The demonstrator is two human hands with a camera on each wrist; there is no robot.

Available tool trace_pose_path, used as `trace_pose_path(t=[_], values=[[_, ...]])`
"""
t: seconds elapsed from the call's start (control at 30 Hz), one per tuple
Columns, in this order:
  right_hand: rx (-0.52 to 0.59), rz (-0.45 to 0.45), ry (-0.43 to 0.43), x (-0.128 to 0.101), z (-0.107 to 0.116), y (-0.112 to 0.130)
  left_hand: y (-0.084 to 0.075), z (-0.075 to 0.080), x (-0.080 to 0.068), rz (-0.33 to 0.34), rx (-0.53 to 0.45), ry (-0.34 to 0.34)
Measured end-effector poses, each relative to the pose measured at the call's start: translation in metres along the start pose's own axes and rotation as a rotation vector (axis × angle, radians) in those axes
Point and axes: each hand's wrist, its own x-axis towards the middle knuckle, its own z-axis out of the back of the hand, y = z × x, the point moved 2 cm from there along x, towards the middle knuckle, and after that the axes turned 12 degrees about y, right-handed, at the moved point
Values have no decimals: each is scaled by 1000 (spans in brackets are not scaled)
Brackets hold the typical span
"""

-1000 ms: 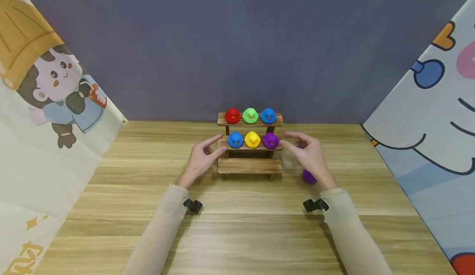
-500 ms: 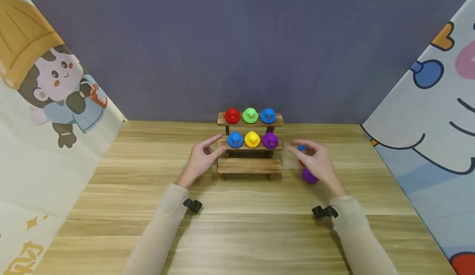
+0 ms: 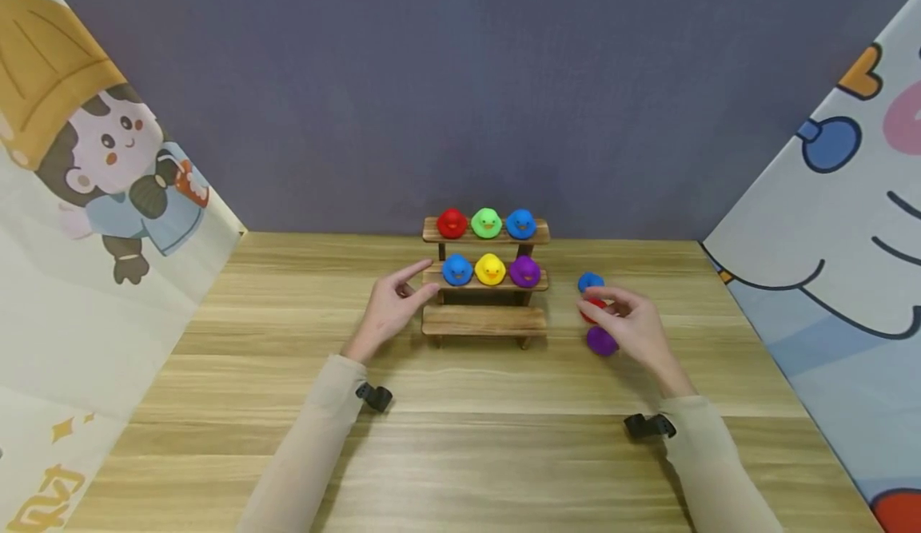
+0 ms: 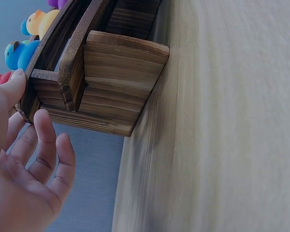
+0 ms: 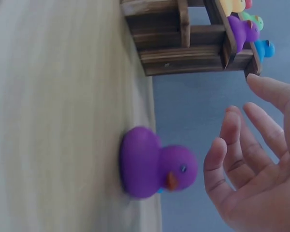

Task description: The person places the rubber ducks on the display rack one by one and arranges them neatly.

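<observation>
Loose red round rubber-look duck (image 3: pixel 598 303) is part hidden by R hand (image 3: pixel 636 325); thumb & index held apart over it, fingers loosely bent, nothing gripped, contact can't be told. Loose blue rubber-look duck (image 3: pixel 591 281) is seen just beyond R index; loose purple rubber-look duck (image 3: pixel 602 341) just on near side of R thumb. 3-tier brown wooden stand (image 3: pixel 484 321) is set betw. hands; mid tier's end is held betw. thumb & index of L hand (image 3: pixel 388 309), slightly spread, other fingers curved.

Mid tier, outward from L hand: blue duck (image 3: pixel 456 270), yellow duck (image 3: pixel 490 269), purple duck (image 3: pixel 525 272). Top tier, further fwd: red duck (image 3: pixel 452 223), green duck (image 3: pixel 486 223), blue duck. Light wood-grain tabletop (image 3: pixel 460 461) is seen under both hands; dark grey-blue backdrop (image 3: pixel 460 93) fwd.
</observation>
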Motion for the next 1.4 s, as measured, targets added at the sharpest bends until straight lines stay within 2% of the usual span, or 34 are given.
trace_pose_path(t=[0.4,0.7,0.97,1.17,1.4], values=[[-63,-6,25,-21,14,-23,0,0,-1,1,1,2],[-82,-17,65,-25,19,-30,0,1,-2,4,3,2],[-88,-68,121,-31,25,-38,0,0,-1,-13,-5,7],[-91,-149,200,-37,28,-44,0,-1,-1,-13,2,8],[-131,-188,232,-36,29,-46,-1,0,-1,-9,1,6]])
